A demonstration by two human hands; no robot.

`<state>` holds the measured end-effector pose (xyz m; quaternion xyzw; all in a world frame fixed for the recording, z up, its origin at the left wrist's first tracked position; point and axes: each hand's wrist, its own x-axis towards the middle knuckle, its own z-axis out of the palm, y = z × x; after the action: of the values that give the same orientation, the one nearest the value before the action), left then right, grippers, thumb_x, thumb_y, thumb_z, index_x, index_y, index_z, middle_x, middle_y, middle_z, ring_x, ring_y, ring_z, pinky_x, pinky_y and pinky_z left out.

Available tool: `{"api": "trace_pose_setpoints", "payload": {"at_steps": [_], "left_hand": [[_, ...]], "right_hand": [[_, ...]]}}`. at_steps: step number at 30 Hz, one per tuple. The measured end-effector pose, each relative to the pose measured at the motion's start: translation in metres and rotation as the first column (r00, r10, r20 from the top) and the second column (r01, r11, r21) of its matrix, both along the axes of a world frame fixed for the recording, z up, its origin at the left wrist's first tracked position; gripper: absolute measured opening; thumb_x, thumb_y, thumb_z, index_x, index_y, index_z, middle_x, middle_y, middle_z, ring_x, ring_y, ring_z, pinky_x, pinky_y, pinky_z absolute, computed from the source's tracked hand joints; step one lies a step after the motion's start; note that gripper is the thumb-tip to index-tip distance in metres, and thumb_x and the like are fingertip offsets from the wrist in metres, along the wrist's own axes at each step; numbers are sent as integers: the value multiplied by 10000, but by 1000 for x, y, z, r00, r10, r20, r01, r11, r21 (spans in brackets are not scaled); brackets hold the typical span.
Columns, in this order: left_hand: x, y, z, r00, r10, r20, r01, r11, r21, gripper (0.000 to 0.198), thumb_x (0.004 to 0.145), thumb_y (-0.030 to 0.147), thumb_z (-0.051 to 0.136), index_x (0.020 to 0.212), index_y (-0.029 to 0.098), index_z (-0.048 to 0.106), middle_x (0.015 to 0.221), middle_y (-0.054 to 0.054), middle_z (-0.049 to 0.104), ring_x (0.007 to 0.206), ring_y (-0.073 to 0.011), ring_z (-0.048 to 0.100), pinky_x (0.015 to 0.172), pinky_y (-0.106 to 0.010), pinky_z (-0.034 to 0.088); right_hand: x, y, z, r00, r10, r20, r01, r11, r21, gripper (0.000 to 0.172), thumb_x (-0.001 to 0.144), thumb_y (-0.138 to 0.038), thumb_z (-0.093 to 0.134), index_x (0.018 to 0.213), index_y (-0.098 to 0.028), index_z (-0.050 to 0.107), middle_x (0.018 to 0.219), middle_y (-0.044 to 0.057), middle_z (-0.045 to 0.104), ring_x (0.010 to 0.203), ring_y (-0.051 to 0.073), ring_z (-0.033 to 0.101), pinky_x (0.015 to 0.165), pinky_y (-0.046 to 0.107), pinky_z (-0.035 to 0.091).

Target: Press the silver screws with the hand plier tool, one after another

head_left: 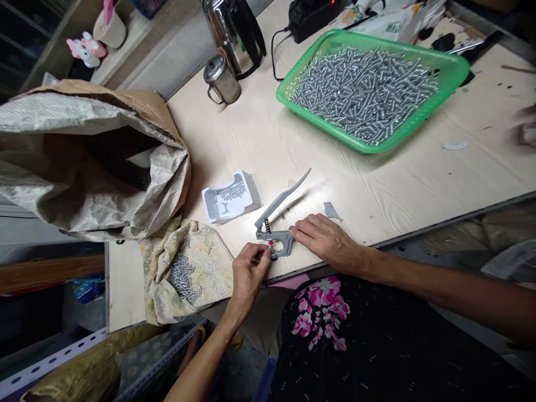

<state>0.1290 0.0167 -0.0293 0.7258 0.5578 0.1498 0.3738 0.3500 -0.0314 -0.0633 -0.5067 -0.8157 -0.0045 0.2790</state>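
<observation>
In left grip (250,269), pinched red part (271,243), on gray lever tool (280,200), clasped in right grip (324,240)

The counter (427,173) has a pale, wood-grained top with a dark strip along its near edge, and it slants across the room. Light falls brightest on its middle, while the outer parts of the room sink into shadow. On the far left, a plain grey wall (173,53) rises behind it to a pale ledge (144,33), with dark window bars (27,22) beyond. A brown wooden plank (50,272) and a white metal rail (50,360) with round holes stand near left; grey floor (251,349) shows dimly below.
</observation>
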Motion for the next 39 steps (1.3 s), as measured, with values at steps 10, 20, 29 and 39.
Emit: {"api": "trace_pose_setpoints", "payload": {"at_steps": [10,20,29,39], "left_hand": [[2,10,10,989,-99,-106,88,991,-102,192,812,296,548,729,166,663,696,-13,622,610,-119,529,594,-232,400],[5,6,4,978,207,1,-181,860,-477,309,670,461,685,710,163,615,571,32,549,495,-117,554,489,-233,480],[11,3,8,930,368,19,-297,777,-555,332,604,421,752,743,141,641,566,45,567,444,-80,541,458,-210,506],[10,4,9,954,299,-36,-265,778,-570,297,618,399,733,725,139,638,481,62,526,388,-78,495,390,-197,455]], "right_hand": [[-1,0,0,1000,12,-21,-12,1000,-26,300,975,-75,347,1036,-120,637,963,100,634,867,220,472,741,350,395],[0,1,-4,993,53,-105,-75,973,-218,224,935,-52,416,1014,-130,611,953,90,589,890,222,450,774,344,379],[2,5,-4,989,48,-141,-91,945,-313,193,918,-44,422,931,-154,581,946,81,571,872,213,431,784,343,371],[8,4,3,997,31,-73,-53,941,-333,144,946,-230,528,1034,-176,629,1043,102,596,989,248,492,846,380,412]]}}
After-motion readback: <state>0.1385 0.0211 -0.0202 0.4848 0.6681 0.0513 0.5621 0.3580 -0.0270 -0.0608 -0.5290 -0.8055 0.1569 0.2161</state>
